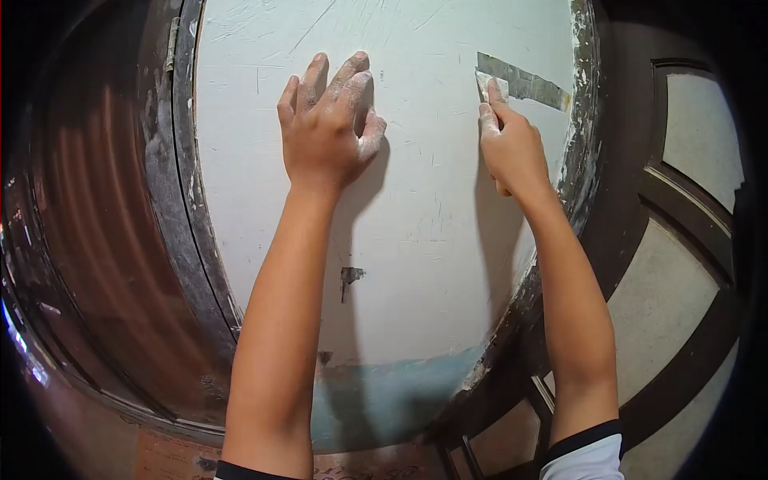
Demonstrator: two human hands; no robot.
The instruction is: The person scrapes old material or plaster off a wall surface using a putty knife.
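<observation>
- Nearest the camera, a white sleeve with a dark cuff shows at the bottom right, and a dark cuff edge shows at the bottom left
- Both bare forearms reach up and away from the camera toward an upright white panel
- The left hand lies flat against the panel with its fingers spread wide and holds nothing; white dust coats the fingers and thumb
- The right hand, also dusted white, is closed around the handle of a scraper, with the forefinger stretched along it toward the blade
- The scraper's grey blade rests on the panel near its upper right edge, slanting down to the right; a bit of the handle shows below the hand
- The panel is scratched, has a small dark chip between the forearms, and has a teal patch along its bottom
- A dark, paint-smeared frame borders the panel on the left, and a similar edge runs down the right
- Beyond it lie a brown surface on the left and dark window bars with pale panes on the right
</observation>
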